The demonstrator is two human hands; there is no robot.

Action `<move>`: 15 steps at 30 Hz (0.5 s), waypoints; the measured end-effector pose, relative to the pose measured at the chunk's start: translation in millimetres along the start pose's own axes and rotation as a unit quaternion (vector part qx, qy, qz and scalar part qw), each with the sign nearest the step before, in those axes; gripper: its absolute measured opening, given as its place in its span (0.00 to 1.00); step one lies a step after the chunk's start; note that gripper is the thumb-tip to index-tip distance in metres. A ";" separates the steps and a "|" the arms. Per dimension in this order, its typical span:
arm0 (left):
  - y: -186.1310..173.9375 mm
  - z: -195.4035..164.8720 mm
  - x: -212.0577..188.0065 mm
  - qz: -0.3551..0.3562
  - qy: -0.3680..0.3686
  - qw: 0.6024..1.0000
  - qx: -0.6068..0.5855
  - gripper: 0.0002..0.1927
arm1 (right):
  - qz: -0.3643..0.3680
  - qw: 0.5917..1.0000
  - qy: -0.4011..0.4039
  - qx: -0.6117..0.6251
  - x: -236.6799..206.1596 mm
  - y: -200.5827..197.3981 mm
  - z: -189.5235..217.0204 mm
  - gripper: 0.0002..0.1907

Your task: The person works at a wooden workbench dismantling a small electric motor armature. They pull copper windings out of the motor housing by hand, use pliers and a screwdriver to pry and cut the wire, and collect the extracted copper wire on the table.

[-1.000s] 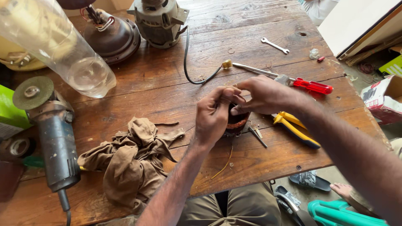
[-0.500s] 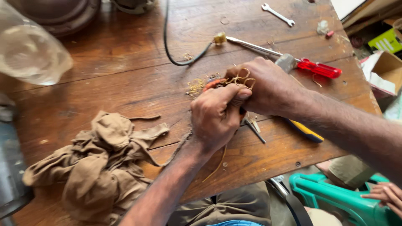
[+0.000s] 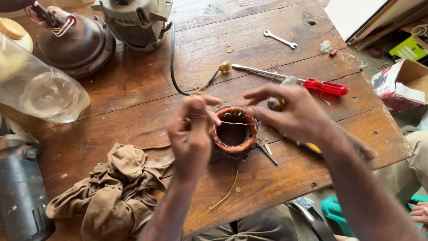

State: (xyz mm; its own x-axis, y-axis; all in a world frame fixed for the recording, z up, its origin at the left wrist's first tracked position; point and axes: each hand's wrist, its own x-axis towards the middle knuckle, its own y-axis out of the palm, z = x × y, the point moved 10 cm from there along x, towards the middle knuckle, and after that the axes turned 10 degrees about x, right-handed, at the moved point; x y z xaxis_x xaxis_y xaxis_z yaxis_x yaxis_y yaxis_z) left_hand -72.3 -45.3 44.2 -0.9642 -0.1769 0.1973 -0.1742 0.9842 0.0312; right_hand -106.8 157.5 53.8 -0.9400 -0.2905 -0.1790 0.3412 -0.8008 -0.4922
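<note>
Scarred wooden workbench (image 3: 133,102), brown rag (image 3: 111,192) lower left, red-handled screwdriver (image 3: 307,82) behind. Centre: copper-wound stator ring (image 3: 234,133), probably heavy, rigid; windings delicate, safest gripped by outer rim. Left hand (image 3: 191,134) and right hand (image 3: 290,114) pinched on thin wire (image 3: 234,123) across it.

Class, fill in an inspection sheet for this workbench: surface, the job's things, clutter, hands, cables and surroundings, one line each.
Surface: worn wooden table, scratched and holed.
Job's things: round copper-wound stator standing on the table; thin thread stretched across its opening.
Clutter: brown rag, red-handled screwdriver, small spanner, clear plastic bottle, dark round housing, grey motor body.
Hands: left hand and right hand each pinch one end of the thread.
Cables: black cable curving from the motor body.
Surroundings: cardboard boxes, green plastic item.
</note>
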 end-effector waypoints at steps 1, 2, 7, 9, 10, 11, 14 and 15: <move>3.7 -11.3 0.4 0.024 0.018 0.999 -0.028 0.17 | 0.000 0.999 -0.044 0.016 -9.3 5.0 4.3 0.24; 10.3 -22.8 0.2 0.048 0.036 0.997 -0.056 0.17 | 0.000 0.996 -0.088 0.032 -18.6 11.2 8.0 0.26; 60.8 -77.8 -27.5 0.175 0.109 0.976 -0.077 0.12 | -0.087 0.949 -0.302 -0.008 -60.0 14.7 27.0 0.18; 70.9 -104.2 -40.5 0.177 0.226 0.955 0.072 0.17 | -0.074 0.941 -0.309 0.112 -66.6 9.5 21.3 0.09; 70.3 -105.0 -40.1 0.169 0.223 0.955 0.102 0.18 | -0.087 0.950 -0.242 0.178 -62.5 3.0 5.8 0.11; 69.8 -104.1 -40.9 0.161 0.221 0.953 0.132 0.20 | -0.099 0.950 -0.172 0.243 -60.1 -1.3 -10.4 0.13; 66.8 -102.3 -49.7 0.138 0.284 0.925 0.211 0.35 | -0.147 0.914 -0.152 0.345 -70.7 -14.0 -22.7 0.15; 67.6 -99.9 -53.9 0.131 0.317 0.909 0.235 0.43 | -0.166 0.899 -0.179 0.364 -75.5 -18.5 -20.8 0.15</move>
State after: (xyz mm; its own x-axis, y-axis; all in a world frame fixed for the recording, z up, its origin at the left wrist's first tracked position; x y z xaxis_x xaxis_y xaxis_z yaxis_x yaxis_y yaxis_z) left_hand -12.1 31.2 133.5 -0.7015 0.2481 0.6681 -0.1659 0.8549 -0.4916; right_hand -42.1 205.2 58.8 -0.9745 -0.0179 0.2236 0.0736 -0.9671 0.2436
